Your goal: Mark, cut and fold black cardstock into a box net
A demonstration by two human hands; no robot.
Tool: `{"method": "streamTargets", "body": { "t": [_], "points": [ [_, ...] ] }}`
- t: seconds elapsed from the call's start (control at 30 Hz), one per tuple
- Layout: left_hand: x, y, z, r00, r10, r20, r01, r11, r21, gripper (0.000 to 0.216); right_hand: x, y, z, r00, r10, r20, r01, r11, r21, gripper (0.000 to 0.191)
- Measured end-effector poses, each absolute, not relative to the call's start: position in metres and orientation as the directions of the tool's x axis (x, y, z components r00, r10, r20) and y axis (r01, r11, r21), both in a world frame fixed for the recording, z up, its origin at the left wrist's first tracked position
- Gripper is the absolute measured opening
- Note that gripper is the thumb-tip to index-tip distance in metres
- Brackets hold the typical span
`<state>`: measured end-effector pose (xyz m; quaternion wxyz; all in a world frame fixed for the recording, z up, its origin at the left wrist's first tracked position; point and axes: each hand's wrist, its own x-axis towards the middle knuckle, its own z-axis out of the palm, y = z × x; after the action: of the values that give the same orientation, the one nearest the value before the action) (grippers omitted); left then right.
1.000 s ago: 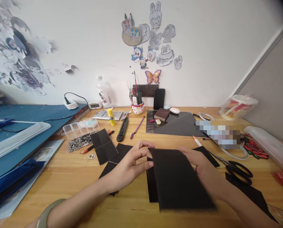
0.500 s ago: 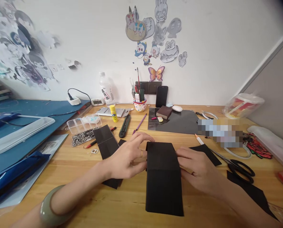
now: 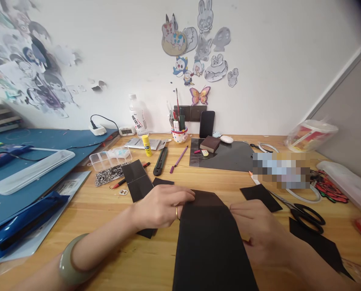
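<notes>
A long black folded card is held between my two hands over the wooden desk, its near end reaching past the bottom of the view. My left hand grips its far left edge, with fingertips on the top face and the thumb hidden. On the opposite edge, my right hand has its fingers closed at the side of the card. Left of the card, a creased black card strip lies partly under my left hand. A smaller black piece rests beyond my right hand.
Black-handled scissors lie at the right, near another black card piece. A utility knife, a glue stick, a purple pen and a clear box with metal rings sit further back. A blue mat covers the left side.
The black card has been raised and tilted toward me, so it looks larger and its near end leaves the view. Both hands moved with it, the left fingers now on its top edge.
</notes>
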<state>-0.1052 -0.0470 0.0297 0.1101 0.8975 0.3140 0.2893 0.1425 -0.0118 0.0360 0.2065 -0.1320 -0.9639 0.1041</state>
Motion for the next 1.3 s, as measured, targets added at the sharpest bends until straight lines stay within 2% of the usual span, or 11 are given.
{"method": "streamTargets", "body": {
  "t": [0.17,0.33,0.47,0.6,0.73,0.8,0.9,1.0,1.1,1.17,1.3],
  "points": [
    [-0.102,-0.069,0.027,0.733,0.537,0.416,0.46,-0.843,0.279,0.035,0.147,-0.025,0.049,-0.935,0.352,0.036,0.295,0.833,-0.468,0.013],
    [-0.1,-0.09,0.026,0.756,0.566,0.329,0.399,-0.797,0.453,0.054,0.16,-0.011,0.051,-0.857,0.379,-0.349,0.481,0.347,-0.805,0.016],
    [-0.104,-0.1,0.022,0.717,0.605,0.345,0.434,-0.776,0.459,0.053,0.159,0.006,0.047,-0.638,0.76,-0.121,0.511,0.301,-0.805,0.033],
    [-0.106,-0.1,0.017,0.464,0.725,0.509,0.568,-0.684,0.457,0.035,0.151,0.008,0.04,-0.547,0.837,-0.03,0.676,0.42,-0.606,0.034],
    [-0.094,-0.094,0.017,0.036,0.994,0.102,0.607,-0.102,0.788,0.03,0.148,0.003,0.028,-0.574,0.802,-0.165,0.737,0.417,-0.532,0.046],
    [-0.084,-0.092,0.017,0.074,0.991,-0.108,0.491,0.058,0.869,0.045,0.147,0.0,0.024,-0.617,0.762,-0.197,0.694,0.41,-0.592,0.048],
    [-0.07,-0.086,0.016,0.183,0.963,-0.196,0.224,0.154,0.962,0.066,0.144,-0.003,0.023,-0.676,0.717,-0.169,0.565,0.358,-0.743,0.051],
    [-0.061,-0.076,0.023,0.171,0.984,-0.059,0.116,0.04,0.992,0.073,0.14,-0.007,0.028,-0.671,0.741,-0.042,0.394,0.308,-0.866,0.06],
    [-0.06,-0.065,0.032,0.129,0.948,0.292,0.321,-0.318,0.892,0.072,0.138,-0.01,0.031,-0.545,0.803,0.241,0.327,0.468,-0.821,0.065],
    [-0.063,-0.06,0.034,0.179,0.831,0.527,0.471,-0.543,0.695,0.074,0.139,-0.01,0.03,-0.454,0.753,0.476,0.336,0.64,-0.691,0.068],
    [-0.071,-0.052,0.023,0.303,0.528,0.794,0.535,-0.783,0.316,0.081,0.146,-0.004,0.024,-0.456,0.378,0.806,0.318,0.915,-0.249,0.058]
  ]
}}
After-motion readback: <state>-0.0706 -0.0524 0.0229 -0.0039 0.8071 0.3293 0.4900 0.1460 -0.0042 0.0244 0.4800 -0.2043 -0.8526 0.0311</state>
